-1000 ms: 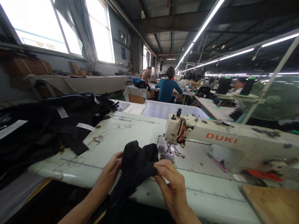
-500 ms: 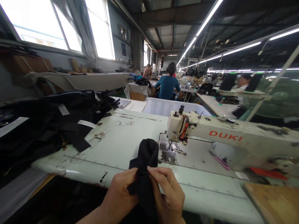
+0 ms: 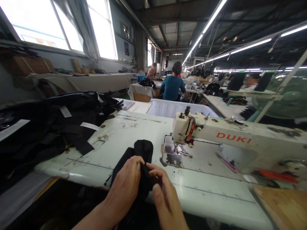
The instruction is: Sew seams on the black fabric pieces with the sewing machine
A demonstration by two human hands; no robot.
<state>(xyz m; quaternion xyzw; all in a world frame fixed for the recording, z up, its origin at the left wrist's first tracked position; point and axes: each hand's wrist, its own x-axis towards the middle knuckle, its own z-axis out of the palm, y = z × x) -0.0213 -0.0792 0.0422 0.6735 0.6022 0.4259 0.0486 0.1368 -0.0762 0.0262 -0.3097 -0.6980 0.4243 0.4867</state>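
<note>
A piece of black fabric (image 3: 144, 150) is bunched up at the front edge of the pale green sewing table. My left hand (image 3: 128, 179) is closed around its left side, thumb and fingers pressed together. On the right side, the fingertips of my right hand (image 3: 165, 195) pinch the fabric's edge, while the thumb stands apart from the cloth. The lower part of the fabric hangs down toward my lap, where it merges with dark shadow. Right of the fabric, apart from it, is the needle area of a sewing machine (image 3: 230, 134) marked DUKI.
Dark garment pieces with white labels (image 3: 48, 124) are heaped at the left. Pink-handled tweezers (image 3: 226, 163) lie by the machine. Behind the table stands a white plastic bin (image 3: 158, 107). A wooden board (image 3: 283, 204) is at the right corner. A person in a blue top (image 3: 172, 86) sits farther back.
Both hands and the fabric have shifted left, away from the needle area. My left hand has turned over the cloth, and my right thumb has come away from it.
</note>
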